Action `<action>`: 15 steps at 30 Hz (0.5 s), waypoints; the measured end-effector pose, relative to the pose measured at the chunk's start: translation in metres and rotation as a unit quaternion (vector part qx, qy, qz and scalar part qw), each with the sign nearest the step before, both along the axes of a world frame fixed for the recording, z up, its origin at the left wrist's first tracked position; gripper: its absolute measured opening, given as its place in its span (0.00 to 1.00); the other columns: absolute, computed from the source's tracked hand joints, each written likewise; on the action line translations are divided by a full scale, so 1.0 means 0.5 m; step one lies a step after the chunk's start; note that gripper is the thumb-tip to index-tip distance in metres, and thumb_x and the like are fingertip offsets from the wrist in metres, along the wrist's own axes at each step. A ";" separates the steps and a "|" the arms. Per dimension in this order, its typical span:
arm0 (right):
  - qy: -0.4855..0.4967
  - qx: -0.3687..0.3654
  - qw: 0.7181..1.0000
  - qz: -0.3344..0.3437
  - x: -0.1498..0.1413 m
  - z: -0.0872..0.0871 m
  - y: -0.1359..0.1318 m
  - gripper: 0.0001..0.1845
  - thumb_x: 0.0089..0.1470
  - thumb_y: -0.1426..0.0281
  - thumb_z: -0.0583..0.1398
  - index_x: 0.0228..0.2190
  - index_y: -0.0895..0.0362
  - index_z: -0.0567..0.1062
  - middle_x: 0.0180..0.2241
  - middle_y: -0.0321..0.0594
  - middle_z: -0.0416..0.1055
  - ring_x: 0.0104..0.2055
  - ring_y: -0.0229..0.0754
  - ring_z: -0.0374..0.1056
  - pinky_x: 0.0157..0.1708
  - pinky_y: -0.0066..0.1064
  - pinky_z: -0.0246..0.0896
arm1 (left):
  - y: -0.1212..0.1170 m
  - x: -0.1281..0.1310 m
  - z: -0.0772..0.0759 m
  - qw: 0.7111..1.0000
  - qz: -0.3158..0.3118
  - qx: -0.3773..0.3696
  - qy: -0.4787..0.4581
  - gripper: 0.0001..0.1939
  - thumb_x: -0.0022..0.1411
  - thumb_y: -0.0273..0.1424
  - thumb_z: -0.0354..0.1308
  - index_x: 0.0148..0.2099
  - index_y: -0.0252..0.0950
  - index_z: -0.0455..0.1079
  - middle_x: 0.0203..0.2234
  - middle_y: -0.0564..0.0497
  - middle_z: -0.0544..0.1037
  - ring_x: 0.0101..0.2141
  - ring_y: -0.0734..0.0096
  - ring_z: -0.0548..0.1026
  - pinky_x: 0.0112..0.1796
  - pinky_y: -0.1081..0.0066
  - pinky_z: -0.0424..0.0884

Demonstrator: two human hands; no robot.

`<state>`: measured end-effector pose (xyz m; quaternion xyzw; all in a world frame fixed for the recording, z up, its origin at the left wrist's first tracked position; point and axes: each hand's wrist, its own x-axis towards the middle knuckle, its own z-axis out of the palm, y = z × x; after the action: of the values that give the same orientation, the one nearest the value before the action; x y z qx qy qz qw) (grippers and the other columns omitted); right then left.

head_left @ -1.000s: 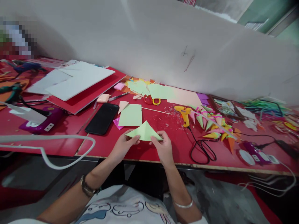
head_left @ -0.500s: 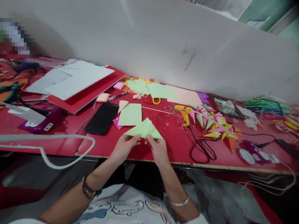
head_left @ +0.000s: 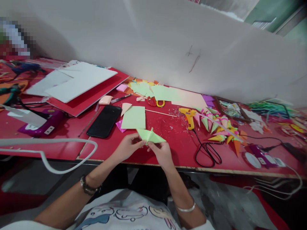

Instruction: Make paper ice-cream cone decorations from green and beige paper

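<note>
Between my two hands is a folded piece of light green paper, bent up along its middle, with a point sticking up at its top. My left hand is closed, thumb and fingers pinching the near left edge of the paper. On the other side my right hand pinches the near edge close to the middle. Just beyond, a flat light green sheet lies on the red table, with a small peach paper cone touching its upper left corner.
A black phone lies left of the sheet. Scissors and a thin stick lie beyond. To the right are a yellow glue gun, its looped black cord and several small paper cones. White boards are stacked back left.
The green paper has gone from a flat, wide triangle to a shape bent up at the middle. My left hand has moved its grip inward, and the paper's left corner has lifted.
</note>
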<state>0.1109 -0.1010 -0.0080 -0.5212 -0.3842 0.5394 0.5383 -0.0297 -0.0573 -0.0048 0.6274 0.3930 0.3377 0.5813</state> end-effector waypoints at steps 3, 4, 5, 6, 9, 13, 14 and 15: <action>-0.015 0.008 1.000 -0.017 -0.001 -0.002 -0.001 0.09 0.41 0.68 0.60 0.27 0.60 0.73 0.22 0.35 0.72 0.20 0.33 0.64 0.23 0.26 0.61 | -0.007 0.005 -0.007 1.000 -0.008 0.016 -0.002 0.10 0.52 0.33 0.54 0.35 0.31 0.69 0.28 0.49 0.75 0.30 0.70 0.71 0.33 0.71 0.67; -0.018 0.012 0.999 -0.025 -0.001 -0.003 -0.002 0.08 0.41 0.68 0.60 0.27 0.60 0.73 0.21 0.35 0.71 0.20 0.34 0.64 0.24 0.26 0.61 | -0.009 0.006 -0.010 1.000 -0.002 0.021 0.006 0.11 0.52 0.33 0.54 0.36 0.31 0.69 0.30 0.48 0.75 0.31 0.69 0.72 0.35 0.70 0.67; -0.022 0.016 0.999 -0.030 -0.002 -0.005 -0.002 0.08 0.41 0.68 0.60 0.27 0.59 0.72 0.21 0.34 0.71 0.20 0.34 0.64 0.24 0.26 0.61 | -0.011 0.006 -0.013 0.999 0.005 0.027 0.016 0.12 0.52 0.33 0.54 0.38 0.31 0.68 0.31 0.48 0.75 0.32 0.68 0.72 0.35 0.69 0.67; -0.025 0.018 0.999 -0.032 -0.002 -0.006 -0.002 0.08 0.41 0.68 0.60 0.26 0.59 0.72 0.21 0.34 0.71 0.21 0.34 0.65 0.25 0.26 0.61 | -0.012 0.006 -0.015 0.999 0.011 0.036 0.027 0.13 0.53 0.33 0.54 0.39 0.31 0.68 0.32 0.47 0.75 0.32 0.67 0.72 0.36 0.69 0.67; -0.042 0.017 0.999 -0.030 -0.004 -0.011 -0.003 0.08 0.42 0.67 0.60 0.26 0.59 0.71 0.21 0.35 0.71 0.23 0.35 0.66 0.27 0.27 0.62 | -0.011 0.002 -0.017 0.996 0.017 0.068 0.047 0.13 0.53 0.33 0.54 0.39 0.30 0.68 0.33 0.46 0.75 0.33 0.66 0.72 0.36 0.69 0.67; -0.093 0.055 0.994 -0.011 -0.006 -0.017 -0.008 0.10 0.44 0.66 0.59 0.29 0.60 0.72 0.23 0.38 0.72 0.26 0.39 0.68 0.30 0.30 0.63 | -0.004 -0.007 -0.007 0.993 -0.032 0.103 0.048 0.11 0.55 0.32 0.52 0.38 0.30 0.68 0.31 0.47 0.75 0.32 0.69 0.72 0.34 0.72 0.67; -0.117 0.068 0.991 -0.010 -0.007 -0.019 -0.009 0.11 0.45 0.65 0.59 0.30 0.60 0.72 0.24 0.39 0.72 0.27 0.40 0.68 0.31 0.31 0.63 | -0.003 -0.009 -0.002 0.991 -0.044 0.113 0.051 0.11 0.55 0.31 0.51 0.37 0.30 0.68 0.30 0.48 0.75 0.31 0.69 0.72 0.34 0.72 0.67; -0.144 0.081 0.986 -0.013 -0.007 -0.021 -0.010 0.11 0.46 0.65 0.58 0.30 0.60 0.72 0.24 0.40 0.72 0.28 0.41 0.69 0.32 0.31 0.63 | -0.002 -0.011 0.002 0.989 -0.053 0.126 0.057 0.10 0.55 0.31 0.51 0.37 0.30 0.68 0.29 0.48 0.75 0.32 0.69 0.72 0.34 0.72 0.67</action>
<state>0.1073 -0.1059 -0.0184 -0.5535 -0.4934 0.4187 0.5244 -0.0350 -0.0585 -0.0037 0.7338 0.3464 0.3171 0.4909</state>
